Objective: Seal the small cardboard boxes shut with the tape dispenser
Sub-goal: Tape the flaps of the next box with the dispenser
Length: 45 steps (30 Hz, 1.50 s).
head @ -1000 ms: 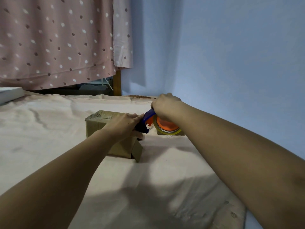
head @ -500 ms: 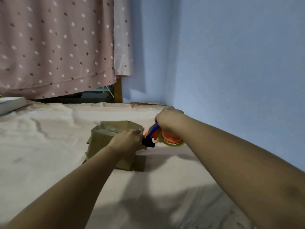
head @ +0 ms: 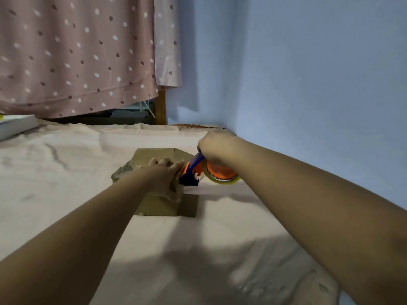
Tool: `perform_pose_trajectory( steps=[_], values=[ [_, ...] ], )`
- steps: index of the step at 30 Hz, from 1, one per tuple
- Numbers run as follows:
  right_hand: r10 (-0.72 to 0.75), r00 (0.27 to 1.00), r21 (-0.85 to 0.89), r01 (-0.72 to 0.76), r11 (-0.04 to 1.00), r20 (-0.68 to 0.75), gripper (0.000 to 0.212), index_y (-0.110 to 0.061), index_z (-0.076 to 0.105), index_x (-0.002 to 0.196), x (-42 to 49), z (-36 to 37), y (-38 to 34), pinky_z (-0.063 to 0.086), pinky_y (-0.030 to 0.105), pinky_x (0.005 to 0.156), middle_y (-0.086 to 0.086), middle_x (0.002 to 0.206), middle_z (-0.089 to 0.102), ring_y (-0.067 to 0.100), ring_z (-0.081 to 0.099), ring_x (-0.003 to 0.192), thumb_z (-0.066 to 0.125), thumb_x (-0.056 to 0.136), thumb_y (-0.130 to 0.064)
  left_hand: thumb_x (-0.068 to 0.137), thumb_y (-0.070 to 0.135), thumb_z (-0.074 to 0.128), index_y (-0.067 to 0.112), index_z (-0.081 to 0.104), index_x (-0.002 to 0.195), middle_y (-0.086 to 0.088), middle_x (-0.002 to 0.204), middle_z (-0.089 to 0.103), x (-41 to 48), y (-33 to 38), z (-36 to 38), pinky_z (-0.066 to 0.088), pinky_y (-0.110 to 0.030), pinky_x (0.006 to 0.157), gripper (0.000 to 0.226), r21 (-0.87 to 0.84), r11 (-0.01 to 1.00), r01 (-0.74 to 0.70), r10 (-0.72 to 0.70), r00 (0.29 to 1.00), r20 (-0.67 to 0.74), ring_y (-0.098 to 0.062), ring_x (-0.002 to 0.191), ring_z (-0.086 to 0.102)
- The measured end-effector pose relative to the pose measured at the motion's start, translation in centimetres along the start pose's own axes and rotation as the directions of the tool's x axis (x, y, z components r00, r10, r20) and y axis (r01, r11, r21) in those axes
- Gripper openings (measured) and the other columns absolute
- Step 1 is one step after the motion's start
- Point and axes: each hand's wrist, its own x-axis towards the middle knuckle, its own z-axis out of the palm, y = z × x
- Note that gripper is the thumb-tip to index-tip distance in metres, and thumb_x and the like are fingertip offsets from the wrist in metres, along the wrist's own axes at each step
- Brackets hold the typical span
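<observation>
On the wrinkled sheet (head: 66, 172) sits the small cardboard box (head: 158, 206), the left hand (head: 165, 175) pressing flat on its top. At its right edge, the right hand (head: 217, 148) grips the tape dispenser (head: 191, 175).

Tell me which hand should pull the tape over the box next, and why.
Right. The right hand grips the tape dispenser, its mouth at the right edge of the cardboard box. The left hand rests on the box, likely better used steadying it.
</observation>
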Motion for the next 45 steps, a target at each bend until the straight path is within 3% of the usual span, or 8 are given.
perform_pose_trajectory(
  steps=[19, 25, 28, 32, 35, 37, 41, 45],
  values=[
    [0.087, 0.976, -0.136, -0.06, 0.989, 0.201, 0.051, -0.016, 0.041, 0.137, 1.0, 2.0, -3.1, 0.037, 0.056, 0.098, 0.015, 0.136, 0.038, 0.039, 0.033, 0.126, 0.061, 0.091, -0.022, 0.081, 0.056, 0.062, 0.045, 0.02, 0.146, -0.011, 0.156, 0.01, -2.7, 1.9, -1.0, 0.027, -0.066, 0.106, 0.078, -0.052, 0.998, -0.024, 0.024, 1.0, 0.003, -0.049, 0.139, 0.009],
    [0.104, 0.95, -0.056, -0.092, 0.994, 0.296, 0.035, -0.008, 0.053, 0.124, 1.6, 4.1, -1.1, 0.045, 0.05, 0.096, 0.016, 0.124, 0.049, 0.038, 0.048, 0.116, 0.058, 0.089, -0.012, 0.081, 0.053, 0.066, 0.04, 0.037, 0.137, -0.012, 0.155, 0.012, -2.6, 1.9, -0.8, 0.02, -0.069, 0.107, 0.064, -0.138, 0.99, -0.009, 0.008, 1.0, -0.01, -0.049, 0.139, 0.008],
    [0.099, 0.959, -0.068, -0.084, 0.994, 0.266, 0.001, -0.007, 0.054, 0.09, 1.0, 3.8, 0.0, 0.046, 0.039, 0.089, 0.014, 0.107, 0.05, 0.032, 0.051, 0.1, 0.053, 0.09, -0.008, 0.082, 0.048, 0.067, 0.037, 0.046, 0.13, -0.013, 0.157, 0.009, -2.7, 1.9, -0.8, 0.015, -0.07, 0.107, 0.054, -0.195, 0.981, -0.005, 0.005, 1.0, -0.003, -0.05, 0.14, 0.004],
    [0.096, 0.97, -0.061, -0.084, 0.995, 0.225, 0.025, -0.009, 0.042, 0.067, 0.5, 3.4, 2.7, 0.04, 0.031, 0.072, 0.006, 0.083, 0.047, 0.025, 0.047, 0.084, 0.053, 0.09, -0.012, 0.085, 0.042, 0.066, 0.034, 0.051, 0.128, -0.015, 0.159, -0.003, -3.0, 2.1, -0.9, 0.005, -0.069, 0.107, 0.046, -0.246, 0.969, 0.007, -0.005, 1.0, 0.008, -0.05, 0.141, -0.007],
    [0.135, 0.945, 0.111, -0.174, 0.978, 0.297, 0.014, -0.011, 0.056, 0.08, 0.1, 3.4, 4.4, 0.039, 0.025, 0.055, 0.005, 0.074, 0.05, 0.021, 0.048, 0.069, 0.047, 0.09, -0.009, 0.085, 0.042, 0.065, 0.037, 0.049, 0.131, -0.015, 0.159, -0.005, -2.9, 2.1, -0.9, 0.004, -0.069, 0.107, 0.049, -0.262, 0.965, 0.013, -0.01, 1.0, 0.011, -0.05, 0.141, -0.009],
    [0.171, 0.918, 0.299, -0.286, 0.91, 0.358, 0.014, -0.008, 0.058, 0.092, -0.5, 4.2, 5.2, 0.044, 0.022, 0.051, 0.006, 0.074, 0.052, 0.018, 0.05, 0.061, 0.045, 0.09, -0.005, 0.085, 0.042, 0.066, 0.042, 0.041, 0.136, -0.015, 0.159, -0.006, -3.0, 2.1, -0.9, 0.005, -0.069, 0.107, 0.058, -0.254, 0.967, 0.018, -0.016, 1.0, 0.011, -0.049, 0.141, -0.008],
    [0.21, 0.813, 0.634, -0.561, 0.533, 0.543, 0.026, 0.004, 0.052, 0.106, -1.7, 8.1, 6.0, 0.052, 0.055, 0.083, 0.028, 0.104, 0.06, 0.043, 0.062, 0.095, 0.038, 0.084, 0.006, 0.079, 0.045, 0.072, 0.033, 0.011, 0.148, -0.015, 0.159, 0.0, -3.1, 2.2, -0.5, 0.014, -0.067, 0.109, 0.093, -0.193, 0.98, 0.036, -0.047, 0.997, -0.057, -0.046, 0.143, 0.001],
    [0.283, 0.788, 0.701, -0.615, 0.361, 0.546, 0.016, -0.008, 0.05, 0.1, -2.1, 11.0, 5.5, 0.046, 0.038, 0.077, 0.015, 0.09, 0.052, 0.031, 0.053, 0.088, 0.049, 0.084, -0.004, 0.079, 0.048, 0.071, 0.034, -0.018, 0.148, -0.015, 0.159, -0.009, -3.0, 2.2, -0.3, 0.008, -0.066, 0.109, 0.113, -0.193, 0.98, 0.048, -0.061, 0.996, -0.062, -0.045, 0.143, -0.006]
  ],
)
